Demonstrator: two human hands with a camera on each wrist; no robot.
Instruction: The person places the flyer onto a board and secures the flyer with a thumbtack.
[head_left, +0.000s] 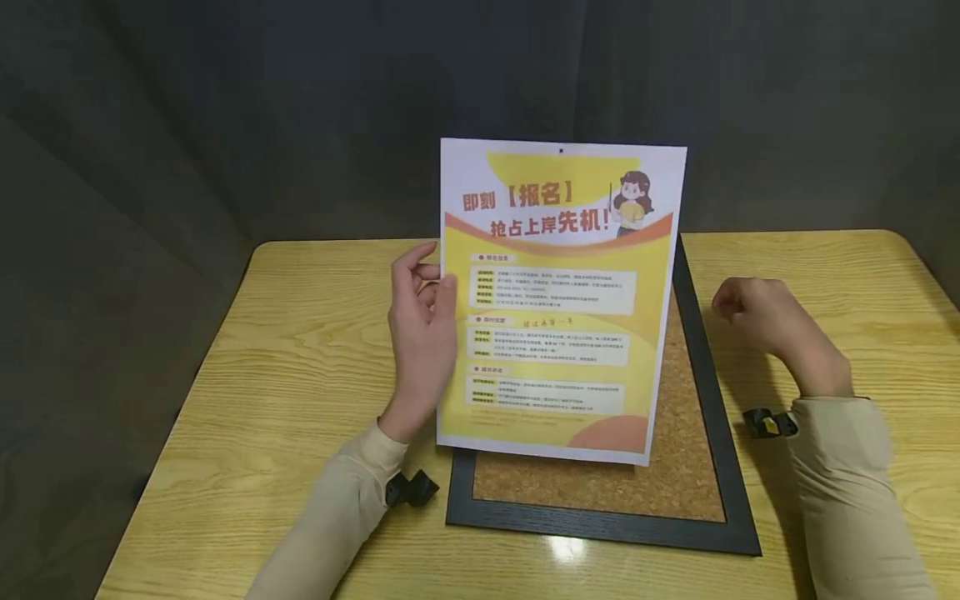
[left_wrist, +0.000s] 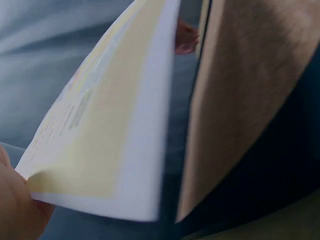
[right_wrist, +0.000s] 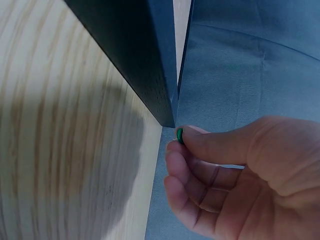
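Note:
My left hand [head_left: 420,321] pinches the left edge of a yellow and orange printed flyer [head_left: 558,300] and holds it upright over a cork board with a black frame [head_left: 716,433]. The left wrist view shows the flyer [left_wrist: 105,130] edge-on beside the cork surface [left_wrist: 240,100]. My right hand [head_left: 757,321] hovers right of the board with curled fingers. In the right wrist view its thumb and forefinger [right_wrist: 200,145] pinch a small green pushpin [right_wrist: 180,134] near the frame's corner [right_wrist: 145,65].
The board lies on a light wooden table [head_left: 300,367] with rounded corners. A dark grey curtain [head_left: 300,108] hangs behind and to the left. Black wrist straps [head_left: 411,487] sit on both beige sleeves.

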